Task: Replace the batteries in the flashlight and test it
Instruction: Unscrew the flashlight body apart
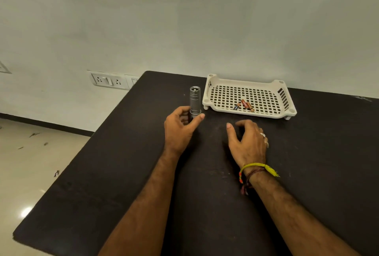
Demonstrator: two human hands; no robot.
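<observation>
A silver flashlight (194, 99) stands upright on the dark table (127, 173), its lower end wrapped by my left hand (180, 128). My right hand (248, 140) hovers just above the table to the right of it, fingers spread and curled, holding nothing. Three small batteries (245, 105) lie together in a white perforated tray (266, 86) behind my right hand. The flashlight's base is hidden by my fingers.
The table's left edge runs diagonally, with glossy floor (41, 163) beyond it. A wall with a socket panel (110, 80) stands behind the table, and the tray sits close to that wall.
</observation>
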